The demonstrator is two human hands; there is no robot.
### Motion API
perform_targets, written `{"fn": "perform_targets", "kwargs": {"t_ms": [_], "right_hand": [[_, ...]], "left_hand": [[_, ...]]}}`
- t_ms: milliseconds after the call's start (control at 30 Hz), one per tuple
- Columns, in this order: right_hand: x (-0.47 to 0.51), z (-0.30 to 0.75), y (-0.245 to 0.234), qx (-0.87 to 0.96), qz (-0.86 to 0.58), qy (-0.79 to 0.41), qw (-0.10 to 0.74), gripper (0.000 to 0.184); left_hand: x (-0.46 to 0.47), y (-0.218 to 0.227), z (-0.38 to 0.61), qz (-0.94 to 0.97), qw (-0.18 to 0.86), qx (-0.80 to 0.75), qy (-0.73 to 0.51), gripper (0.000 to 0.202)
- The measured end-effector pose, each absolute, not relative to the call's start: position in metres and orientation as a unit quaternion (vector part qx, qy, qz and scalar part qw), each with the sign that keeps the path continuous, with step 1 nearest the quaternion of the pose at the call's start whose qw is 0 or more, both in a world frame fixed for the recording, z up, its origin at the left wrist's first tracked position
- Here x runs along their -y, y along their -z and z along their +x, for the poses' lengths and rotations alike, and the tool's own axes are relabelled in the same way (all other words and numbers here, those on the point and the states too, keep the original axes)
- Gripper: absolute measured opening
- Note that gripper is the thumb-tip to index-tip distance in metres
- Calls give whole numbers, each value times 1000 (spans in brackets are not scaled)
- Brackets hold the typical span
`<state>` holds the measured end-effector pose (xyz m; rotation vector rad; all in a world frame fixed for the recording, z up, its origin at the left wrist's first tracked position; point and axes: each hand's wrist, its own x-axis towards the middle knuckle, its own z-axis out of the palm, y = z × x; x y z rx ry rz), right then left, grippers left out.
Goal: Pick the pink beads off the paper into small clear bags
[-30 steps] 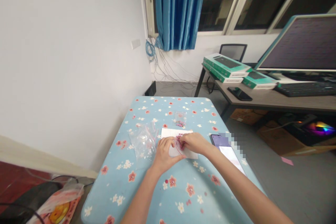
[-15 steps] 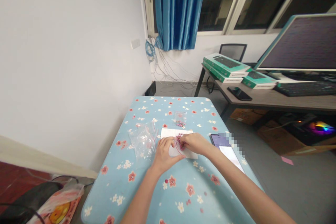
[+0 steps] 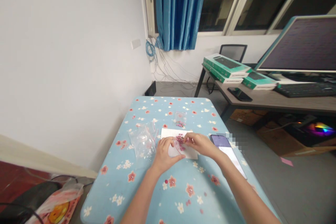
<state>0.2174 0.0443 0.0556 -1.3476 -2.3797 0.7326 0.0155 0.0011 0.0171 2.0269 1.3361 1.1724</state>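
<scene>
My left hand [image 3: 166, 153] curves its thumb and fingers around the pink-edged mouth of a small clear zip bag [image 3: 176, 151] on a sheet of white paper [image 3: 167, 133]. Dark pink beads [image 3: 180, 139] lie in a cluster on the paper at the bag's mouth. Just right of them, the fingertips of my right hand [image 3: 198, 144] are pinched together; anything between them is too small to make out. Beyond the paper lies another small clear bag [image 3: 180, 119] with pink beads inside. To the left rests a larger clear plastic bag [image 3: 144, 141], crumpled.
A phone [image 3: 229, 154] with a lit screen lies right of the paper. A few loose beads [image 3: 188, 202] are on the flowered tablecloth [image 3: 147, 199] near me. The wall [image 3: 65, 59] borders the left; a desk [image 3: 262, 101] with green keyboard boxes [image 3: 225, 64] stands at the right.
My right hand has drawn back slightly to the right from the beads, uncovering more of them, and its fingertips are now pinched. My left hand and the bags have not moved.
</scene>
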Motion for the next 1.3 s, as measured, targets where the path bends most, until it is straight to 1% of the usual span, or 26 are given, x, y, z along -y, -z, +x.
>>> {"fn": "perform_targets", "kwargs": {"t_ms": [133,167,233,333,433,533,600,667,833,967,1033,1300], "right_hand": [[-29,213,-45,687,-434,-441,381,22],[-25,209,-43,654,-425,-468,415,23],[-19,200,-38,613,-407,-509,447,25],[-16,188,-33,593,-388,-543,450,28],[-16,183,-29,597,-402,-542,434,32],[-16,182,-27,603,-412,-542,415,34],[-17,183,-25,600,-407,-546,420,33],[-18,185,-24,589,-406,-544,439,33],[-19,188,-22,564,-424,-535,465,34],[-16,183,-23,571,-422,-531,463,32],[-15,182,-24,579,-429,-526,452,31],[-14,184,-22,608,-452,-486,436,33]], "left_hand": [[0,-21,17,709,267,-486,-435,41],[1,-21,17,711,268,-484,-434,41],[1,-21,18,724,255,-477,-429,42],[1,-18,19,741,231,-472,-418,43],[1,-15,20,745,219,-477,-411,43],[2,-16,20,744,224,-477,-412,42],[1,-17,20,734,243,-475,-420,41],[1,-18,19,711,285,-470,-439,41],[-3,-17,16,609,451,-425,-495,44],[-3,-19,18,498,605,-392,-482,44],[-4,-19,21,460,644,-382,-477,42],[-10,-6,20,460,597,-453,-476,44]]}}
